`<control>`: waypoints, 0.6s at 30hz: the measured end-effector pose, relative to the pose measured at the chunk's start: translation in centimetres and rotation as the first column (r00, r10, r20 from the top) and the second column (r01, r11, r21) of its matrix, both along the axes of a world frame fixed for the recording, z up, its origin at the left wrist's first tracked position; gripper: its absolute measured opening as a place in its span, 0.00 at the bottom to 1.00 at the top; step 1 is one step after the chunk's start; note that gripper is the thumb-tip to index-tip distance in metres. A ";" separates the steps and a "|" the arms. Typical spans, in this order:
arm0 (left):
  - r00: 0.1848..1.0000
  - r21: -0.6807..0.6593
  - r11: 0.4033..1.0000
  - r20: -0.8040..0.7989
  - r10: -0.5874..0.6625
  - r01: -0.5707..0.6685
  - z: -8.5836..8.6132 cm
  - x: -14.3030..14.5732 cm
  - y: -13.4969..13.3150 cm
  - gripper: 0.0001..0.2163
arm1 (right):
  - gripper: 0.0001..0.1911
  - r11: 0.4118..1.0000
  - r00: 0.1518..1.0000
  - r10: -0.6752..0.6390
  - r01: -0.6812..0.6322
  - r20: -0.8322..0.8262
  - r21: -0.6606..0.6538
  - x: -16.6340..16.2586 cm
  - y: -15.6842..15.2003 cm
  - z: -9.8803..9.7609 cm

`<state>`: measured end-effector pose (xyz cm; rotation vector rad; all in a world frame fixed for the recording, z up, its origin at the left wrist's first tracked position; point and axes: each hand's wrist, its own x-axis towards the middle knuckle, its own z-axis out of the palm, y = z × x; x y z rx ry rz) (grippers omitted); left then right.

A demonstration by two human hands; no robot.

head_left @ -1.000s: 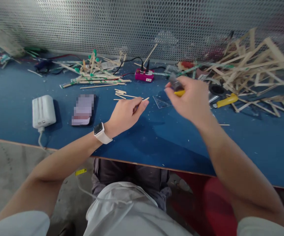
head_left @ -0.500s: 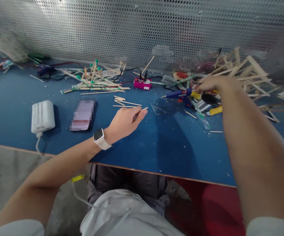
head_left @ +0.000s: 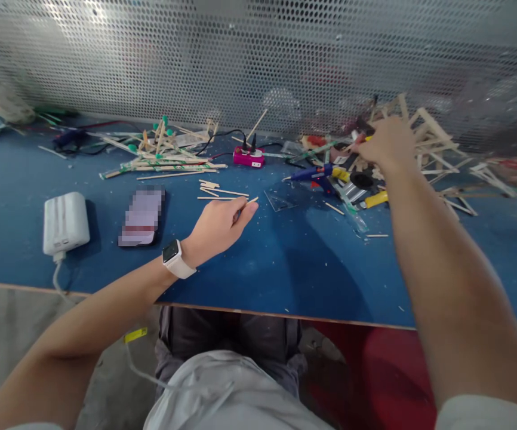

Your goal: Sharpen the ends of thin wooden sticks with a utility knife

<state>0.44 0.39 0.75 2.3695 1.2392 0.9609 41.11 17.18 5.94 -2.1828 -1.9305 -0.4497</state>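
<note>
Perforated metal (head_left: 187,65) backs a blue counter (head_left: 240,278). Left to right: power bank (head_left: 65,222); phone (head_left: 144,216); left hand (head_left: 218,226), grip pinching 1 stick (head_left: 252,200) near loose sticks (head_left: 227,192); set square (head_left: 280,201); glue gun (head_left: 310,174); right hand (head_left: 388,146) beside wood strips (head_left: 435,127), its grip's state I cannot tell.

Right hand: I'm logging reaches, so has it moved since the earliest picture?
Yes: against the pink socket block, the right hand has moved farther right and toward the perforated panel.
</note>
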 end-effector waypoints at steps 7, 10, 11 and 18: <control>1.000 0.016 1.000 -0.003 -0.021 0.021 0.0 0.1 -0.1 0.23 | 0.11 0.886 0.848 0.234 0.015 -0.475 0.463 -4.4 -6.8 1.1; 1.000 0.004 1.000 -0.007 -0.025 0.025 0.1 0.2 -0.1 0.23 | 0.18 0.910 0.503 0.329 0.058 -0.799 0.411 -6.3 -10.0 0.7; 1.000 0.000 1.000 -0.009 -0.025 0.025 0.0 0.2 -0.1 0.23 | 0.20 0.912 0.393 0.363 0.033 -0.845 0.408 -6.7 -11.1 0.6; 0.999 -0.014 1.000 -0.025 -0.026 0.025 -0.2 0.1 0.3 0.22 | 0.29 0.925 0.238 0.379 -0.115 -0.894 0.362 -4.9 -15.0 -0.3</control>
